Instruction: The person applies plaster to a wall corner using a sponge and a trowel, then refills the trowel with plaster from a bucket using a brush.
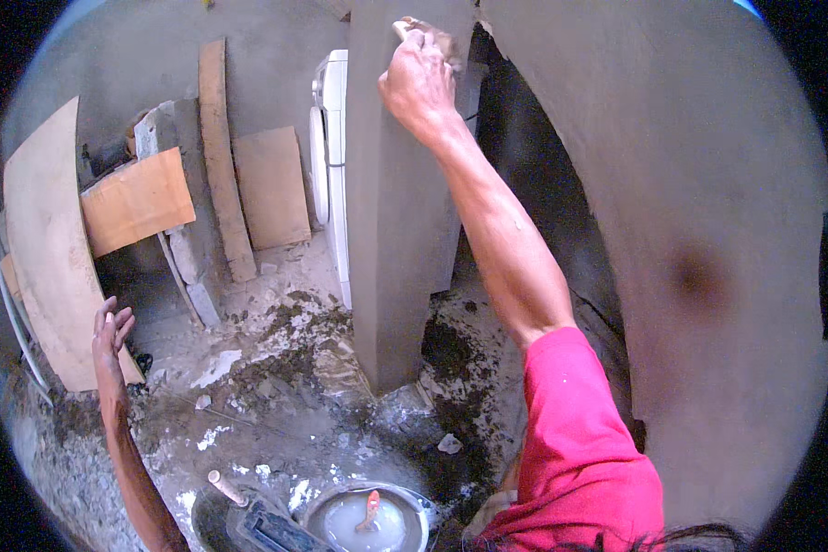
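Note:
My right hand point(419, 87) is raised high at the grey plastered column point(386, 258), gripping a small tan, mottled block point(442, 41), perhaps a sponge, against or very near its upper part. My forearm crosses in front of the column. At the left, my left hand point(112, 327) is raised with fingers apart and slightly bent, nothing in it, in front of a pale board. Below, a bucket of milky water point(386, 529) holds an orange-handled tool point(372, 506). Beside it lies a dark tool with a pale cylindrical handle point(228, 488), partly cut off by the lower edge.
Several boards point(267, 189) and a broken concrete piece point(184, 258) lean along the left wall. A white appliance-like object point(336, 212) stands behind the column. A dark recess lies between it and the curved-looking grey wall point(727, 156). The floor point(276, 419) is strewn with rubble and mortar.

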A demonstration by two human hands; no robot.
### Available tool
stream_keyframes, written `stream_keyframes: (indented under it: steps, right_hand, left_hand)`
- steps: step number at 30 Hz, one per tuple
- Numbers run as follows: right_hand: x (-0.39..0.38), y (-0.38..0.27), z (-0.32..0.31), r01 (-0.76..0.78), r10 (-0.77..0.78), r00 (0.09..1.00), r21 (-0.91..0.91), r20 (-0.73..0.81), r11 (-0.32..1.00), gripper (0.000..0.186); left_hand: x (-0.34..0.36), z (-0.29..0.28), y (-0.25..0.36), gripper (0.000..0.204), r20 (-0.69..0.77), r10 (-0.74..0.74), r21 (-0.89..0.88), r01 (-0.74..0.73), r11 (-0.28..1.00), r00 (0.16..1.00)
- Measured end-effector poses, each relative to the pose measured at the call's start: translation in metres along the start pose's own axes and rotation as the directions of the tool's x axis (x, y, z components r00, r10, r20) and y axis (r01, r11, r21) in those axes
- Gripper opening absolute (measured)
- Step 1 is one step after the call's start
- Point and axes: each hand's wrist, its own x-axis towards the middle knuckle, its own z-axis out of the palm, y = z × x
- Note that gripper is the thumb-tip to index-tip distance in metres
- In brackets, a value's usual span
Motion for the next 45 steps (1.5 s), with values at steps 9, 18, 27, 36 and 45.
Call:
stream_keyframes:
  steps: [9,18,27,36,45]
  right_hand:
    - [-0.007,0.057,-0.023,-0.09,0.069,0.972,-0.086,-0.227,0.992,0.045]
    - [-0.023,0.111,-0.009,0.143,0.003,0.918,0.337,-0.397,0.931,0.039]
    - [0.01,0.134,0.001,0.254,-0.129,0.922,0.318,-0.364,0.914,0.041]
    - [0.011,0.163,-0.005,0.174,-0.136,0.983,0.412,-0.12,0.895,0.04]
    - [-0.013,0.142,-0.014,0.088,0.026,0.976,0.503,-0.215,0.86,0.037]
  left_hand:
    - [-0.002,0.007,0.0,0.057,0.052,0.026,0.007,-0.026,1.0,0.998]
    - [-0.007,0.002,-0.001,0.057,0.013,-0.021,0.044,0.02,0.999,1.0]
    - [-0.002,-0.003,-0.009,0.056,0.047,-0.013,0.024,0.012,1.0,0.999]
    - [-0.005,0.001,-0.004,0.057,-0.01,-0.036,0.065,0.037,0.997,0.999]
    - [-0.007,-0.008,0.003,0.056,-0.002,-0.023,0.073,0.023,0.997,1.0]
